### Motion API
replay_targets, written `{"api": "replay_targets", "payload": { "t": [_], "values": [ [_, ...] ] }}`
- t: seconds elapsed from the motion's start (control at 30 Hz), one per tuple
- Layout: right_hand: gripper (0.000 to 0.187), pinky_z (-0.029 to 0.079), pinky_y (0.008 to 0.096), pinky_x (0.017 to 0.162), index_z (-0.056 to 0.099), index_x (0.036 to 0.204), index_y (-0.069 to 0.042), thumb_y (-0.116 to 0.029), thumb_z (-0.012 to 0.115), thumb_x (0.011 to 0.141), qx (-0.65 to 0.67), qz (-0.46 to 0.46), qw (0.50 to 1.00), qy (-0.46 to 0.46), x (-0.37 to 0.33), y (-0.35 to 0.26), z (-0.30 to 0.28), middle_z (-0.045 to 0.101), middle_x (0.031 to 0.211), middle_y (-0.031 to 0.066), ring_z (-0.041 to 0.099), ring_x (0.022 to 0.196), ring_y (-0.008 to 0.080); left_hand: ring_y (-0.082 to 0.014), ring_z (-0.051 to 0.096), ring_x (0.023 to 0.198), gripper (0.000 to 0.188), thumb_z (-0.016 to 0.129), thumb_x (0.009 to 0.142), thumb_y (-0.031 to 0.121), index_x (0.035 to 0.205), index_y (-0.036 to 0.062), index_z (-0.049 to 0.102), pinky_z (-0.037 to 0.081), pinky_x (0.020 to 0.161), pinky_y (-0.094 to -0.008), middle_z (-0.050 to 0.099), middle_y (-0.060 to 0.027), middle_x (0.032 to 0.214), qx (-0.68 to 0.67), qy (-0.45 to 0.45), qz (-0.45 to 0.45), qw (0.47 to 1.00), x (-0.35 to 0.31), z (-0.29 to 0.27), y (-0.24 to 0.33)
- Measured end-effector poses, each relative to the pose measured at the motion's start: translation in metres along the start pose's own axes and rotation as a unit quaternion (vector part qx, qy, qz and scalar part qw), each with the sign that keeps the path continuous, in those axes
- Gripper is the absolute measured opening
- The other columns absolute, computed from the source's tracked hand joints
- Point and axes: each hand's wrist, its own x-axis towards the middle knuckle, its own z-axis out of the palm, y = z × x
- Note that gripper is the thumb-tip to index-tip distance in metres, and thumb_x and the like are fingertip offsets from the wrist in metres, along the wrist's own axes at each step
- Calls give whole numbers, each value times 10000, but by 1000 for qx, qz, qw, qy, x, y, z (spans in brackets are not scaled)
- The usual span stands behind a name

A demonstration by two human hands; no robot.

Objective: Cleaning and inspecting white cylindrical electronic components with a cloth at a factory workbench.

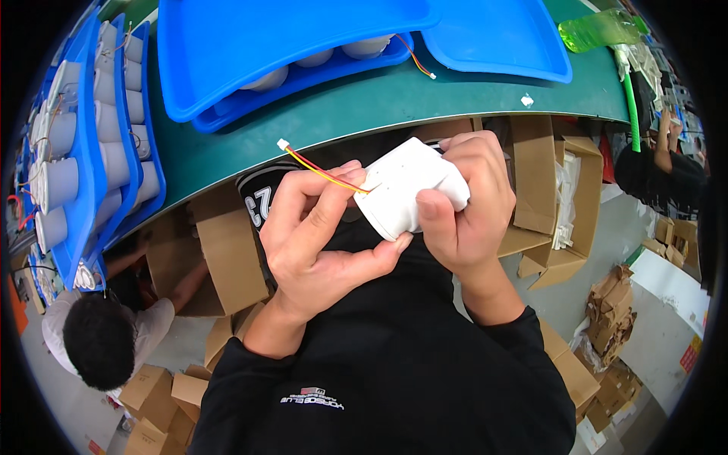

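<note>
Between my two hands, in front of my chest, is a white rounded plastic housing (406,186), tilted on its side. A thin red, yellow and dark wire lead (322,171) runs out of its flat face and ends in a small white connector (283,144). My left hand (315,235) grips the housing's left rim, thumb below and fingers above, with the wires passing over the fingertips. Around the right end wraps my right hand (472,205), its thumb on the near side. The fingers hide part of that end.
A green-topped bench (485,95) carries blue trays (303,38) with white housings beneath. More loaded trays (98,152) stack at left. A green liquid bottle (599,30) lies far right. Cardboard boxes (227,262) stand under the bench. One person (102,341) is lower left, another (652,171) at right.
</note>
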Motion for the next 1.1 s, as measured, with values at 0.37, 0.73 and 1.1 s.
{"api": "replay_targets", "payload": {
  "t": [0.37,0.73,1.1],
  "values": [
    [196,385,346,482,531,713,30,-84,631,837,64,26,997,-28,2,4,-6,503,639,131,485,553,281,-265,601,974,643,848,593,141,1116,-124,584,523,823,-345,551,-171,1068,-63,-29,-40,997,-9,1,-4],
    [453,446,237,690,596,960,76,-344,432,1006,26,208,977,26,-2,6,-38,630,856,99,571,768,130,-202,599,883,659,859,590,169,1127,-104,591,527,739,-293,560,-133,1024,-137,10,-86,987,-12,-2,-1],
    [542,445,279,737,540,999,77,-431,352,1009,102,245,964,29,-9,-3,-37,570,920,126,559,819,172,-221,584,994,711,846,624,203,1174,-135,549,500,839,-315,541,-140,1103,-129,-20,-125,983,-11,-4,4]
  ]
}}
